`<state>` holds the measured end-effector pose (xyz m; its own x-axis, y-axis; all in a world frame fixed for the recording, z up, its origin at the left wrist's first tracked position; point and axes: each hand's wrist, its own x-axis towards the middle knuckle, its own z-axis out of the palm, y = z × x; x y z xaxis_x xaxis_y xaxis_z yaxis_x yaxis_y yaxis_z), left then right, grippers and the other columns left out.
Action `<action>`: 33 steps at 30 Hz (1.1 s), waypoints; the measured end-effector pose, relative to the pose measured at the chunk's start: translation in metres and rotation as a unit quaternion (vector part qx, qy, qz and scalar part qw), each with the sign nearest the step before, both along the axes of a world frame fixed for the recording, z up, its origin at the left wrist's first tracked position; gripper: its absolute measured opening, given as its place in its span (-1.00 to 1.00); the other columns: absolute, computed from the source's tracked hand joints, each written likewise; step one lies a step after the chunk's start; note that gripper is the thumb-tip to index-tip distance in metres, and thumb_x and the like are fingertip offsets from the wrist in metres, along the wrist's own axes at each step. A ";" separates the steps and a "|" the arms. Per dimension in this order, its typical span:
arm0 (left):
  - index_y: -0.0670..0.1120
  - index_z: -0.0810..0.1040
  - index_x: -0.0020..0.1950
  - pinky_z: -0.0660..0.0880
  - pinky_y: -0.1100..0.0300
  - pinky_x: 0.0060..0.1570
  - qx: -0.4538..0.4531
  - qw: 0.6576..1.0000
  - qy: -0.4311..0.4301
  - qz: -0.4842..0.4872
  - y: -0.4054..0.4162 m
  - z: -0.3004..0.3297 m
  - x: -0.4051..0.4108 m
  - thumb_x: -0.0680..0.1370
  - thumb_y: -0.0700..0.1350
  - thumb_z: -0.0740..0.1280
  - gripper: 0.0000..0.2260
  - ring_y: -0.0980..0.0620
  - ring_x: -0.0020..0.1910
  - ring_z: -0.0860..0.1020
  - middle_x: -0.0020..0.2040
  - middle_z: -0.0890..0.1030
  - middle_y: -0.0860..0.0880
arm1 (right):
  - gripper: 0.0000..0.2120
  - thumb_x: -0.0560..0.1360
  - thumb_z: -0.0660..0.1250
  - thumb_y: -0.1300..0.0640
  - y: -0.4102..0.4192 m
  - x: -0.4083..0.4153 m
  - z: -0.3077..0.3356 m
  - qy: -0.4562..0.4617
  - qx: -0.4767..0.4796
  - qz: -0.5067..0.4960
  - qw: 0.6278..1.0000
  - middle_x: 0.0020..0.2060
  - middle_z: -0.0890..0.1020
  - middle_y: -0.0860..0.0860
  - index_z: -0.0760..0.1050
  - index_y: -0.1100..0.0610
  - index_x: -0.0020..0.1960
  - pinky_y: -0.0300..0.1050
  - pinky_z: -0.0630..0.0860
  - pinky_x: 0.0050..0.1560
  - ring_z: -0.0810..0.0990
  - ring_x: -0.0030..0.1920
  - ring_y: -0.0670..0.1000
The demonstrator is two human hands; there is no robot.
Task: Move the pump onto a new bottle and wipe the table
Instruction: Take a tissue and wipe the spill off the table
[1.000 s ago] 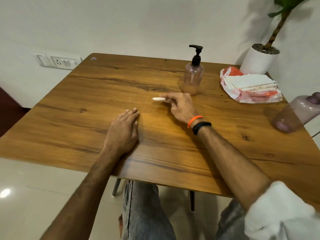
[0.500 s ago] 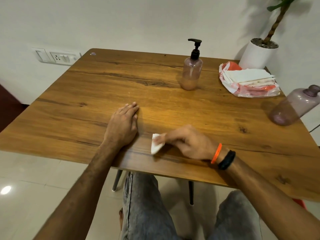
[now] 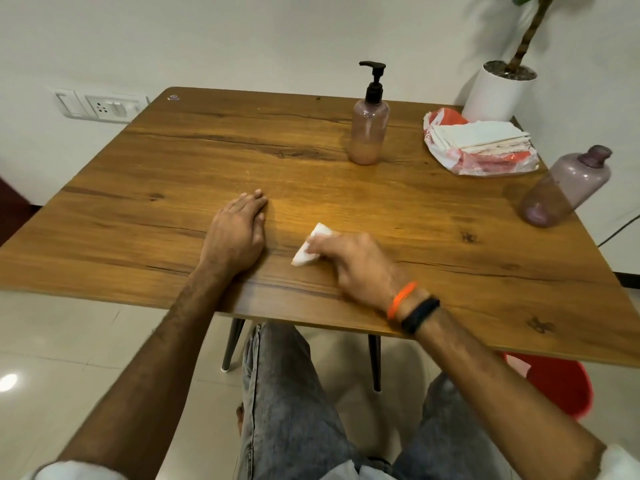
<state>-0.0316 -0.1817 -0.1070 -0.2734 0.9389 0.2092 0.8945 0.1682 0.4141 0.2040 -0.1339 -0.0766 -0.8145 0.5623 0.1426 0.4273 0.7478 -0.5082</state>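
Note:
A pinkish bottle (image 3: pixel 368 133) with a black pump (image 3: pixel 374 80) on top stands upright at the far middle of the wooden table (image 3: pixel 173 174). A second, purple bottle (image 3: pixel 568 187) without a pump stands at the table's right edge. My right hand (image 3: pixel 353 265) presses a folded white tissue (image 3: pixel 310 249) onto the table near the front edge. Just left of it, my left hand (image 3: pixel 239 233) lies flat on the wood, palm down and holding nothing.
A stack of white napkins on a red and white plastic bag (image 3: pixel 479 143) lies at the far right. A white plant pot (image 3: pixel 498 90) stands behind it. A red stool (image 3: pixel 554 386) shows under the table's right side. A wall socket (image 3: pixel 100 106) is at the left.
My right hand dragged the tissue from the table's middle near the pump bottle back to the front edge, then slightly forward again. My left hand stayed flat in place.

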 end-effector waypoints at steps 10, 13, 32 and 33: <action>-0.12 0.35 0.47 0.17 -0.10 0.49 -0.001 1.000 -0.008 -0.010 -0.002 0.002 0.001 0.64 -0.11 0.15 -0.61 -0.08 0.50 0.26 0.50 0.34 -0.08 | -0.54 0.48 0.20 0.41 0.021 0.038 0.009 0.127 -0.028 -0.145 0.981 0.17 0.63 -0.08 0.57 0.00 0.22 -0.42 0.37 0.27 0.54 0.20 -0.17; -0.11 0.35 0.47 0.16 -0.10 0.49 -0.003 1.000 -0.010 -0.011 -0.002 0.003 0.001 0.64 -0.10 0.15 -0.61 -0.07 0.51 0.25 0.51 0.33 -0.08 | -0.54 0.47 0.14 0.43 0.054 0.032 0.007 0.051 0.003 -0.204 0.978 0.17 0.64 0.05 0.60 0.08 0.21 -0.33 0.36 0.31 0.58 0.21 0.02; -0.12 0.37 0.45 0.19 -0.11 0.48 0.002 1.000 0.009 -0.008 0.001 -0.001 -0.004 0.63 -0.11 0.16 -0.62 -0.11 0.48 0.29 0.49 0.37 -0.10 | -0.51 0.45 0.13 0.43 0.066 0.059 0.010 0.057 0.019 -0.252 0.966 0.16 0.65 0.06 0.59 0.07 0.22 -0.21 0.40 0.33 0.58 0.20 0.03; -0.12 0.37 0.46 0.19 -0.11 0.48 0.002 1.000 0.008 -0.008 0.001 -0.001 -0.004 0.63 -0.11 0.16 -0.62 -0.10 0.48 0.29 0.49 0.37 -0.10 | -0.53 0.47 0.14 0.42 0.074 0.061 0.007 0.028 0.019 -0.254 0.967 0.18 0.63 0.07 0.58 0.08 0.24 -0.17 0.41 0.33 0.57 0.22 0.06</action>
<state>-0.0360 -0.1806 -0.1077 -0.2550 0.9421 0.2176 0.9039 0.1523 0.3997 0.2650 -0.0600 -0.0699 -0.4254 0.8811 0.2067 0.7161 0.4673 -0.5184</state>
